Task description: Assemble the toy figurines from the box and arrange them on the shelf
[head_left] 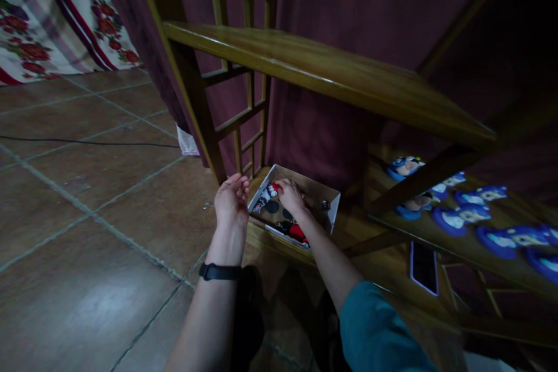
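Observation:
A shallow cardboard box (pixel 322 186) with white outer sides stands on the low wooden shelf. My right hand (pixel 290 195) reaches into it, fingers bent around a small red item (pixel 275 186) whose kind I cannot make out. White-and-dark small items (pixel 262 200) lie at the box's left side. Near its front edge is a red and black piece (pixel 297 232), and dark round discs (pixel 272 206) show on the bottom. My left hand (pixel 232 200), with a black band on the wrist, hovers just left of the box, its fingers loosely curled and nothing visible in them.
A wooden shelf board (pixel 305 61) juts out above the box. At right, several blue-and-white figurines (pixel 464 215) sit on another shelf, with a phone (pixel 424 267) lower down. A black cable (pixel 87 142) crosses the tiled floor. Dark curtains hang behind.

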Demonstrator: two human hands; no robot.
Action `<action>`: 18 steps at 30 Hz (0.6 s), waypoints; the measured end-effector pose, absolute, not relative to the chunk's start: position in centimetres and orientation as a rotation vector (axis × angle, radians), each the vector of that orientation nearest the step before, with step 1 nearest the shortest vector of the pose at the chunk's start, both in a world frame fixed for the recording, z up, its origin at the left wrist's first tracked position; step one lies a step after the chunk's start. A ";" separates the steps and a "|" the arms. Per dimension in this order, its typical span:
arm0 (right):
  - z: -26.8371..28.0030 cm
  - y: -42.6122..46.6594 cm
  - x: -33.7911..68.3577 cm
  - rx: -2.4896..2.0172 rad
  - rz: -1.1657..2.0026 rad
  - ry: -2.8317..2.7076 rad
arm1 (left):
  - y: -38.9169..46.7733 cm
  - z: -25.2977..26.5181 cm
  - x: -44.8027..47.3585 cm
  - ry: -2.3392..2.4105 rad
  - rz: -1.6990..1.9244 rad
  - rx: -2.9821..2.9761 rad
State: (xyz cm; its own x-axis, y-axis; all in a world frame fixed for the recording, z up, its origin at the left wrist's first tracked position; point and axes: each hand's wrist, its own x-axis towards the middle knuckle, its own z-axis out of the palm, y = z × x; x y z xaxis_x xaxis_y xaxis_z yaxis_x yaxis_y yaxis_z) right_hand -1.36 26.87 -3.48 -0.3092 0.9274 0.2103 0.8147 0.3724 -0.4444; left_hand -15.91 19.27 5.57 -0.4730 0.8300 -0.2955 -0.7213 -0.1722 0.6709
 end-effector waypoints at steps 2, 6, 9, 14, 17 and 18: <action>-3.7 27.2 -2.5 -1.519 0.356 -2.278 | 19.3 5.5 -16.0 0.951 1.839 0.180; -3.8 27.7 -3.6 -1.638 0.397 -2.373 | 19.5 5.4 -16.4 0.957 1.843 0.193; -3.4 27.8 -3.5 -1.693 0.416 -2.438 | 19.6 5.4 -16.6 0.972 1.828 0.200; -2.8 26.9 -2.9 -1.707 0.387 -2.460 | 19.5 5.7 -16.1 0.963 1.795 0.214; -2.6 26.2 -2.5 -1.645 0.412 -2.359 | 19.5 5.6 -15.6 0.953 1.758 0.219; -2.6 26.1 -2.2 -1.624 0.436 -2.279 | 19.5 5.6 -15.4 0.953 1.746 0.225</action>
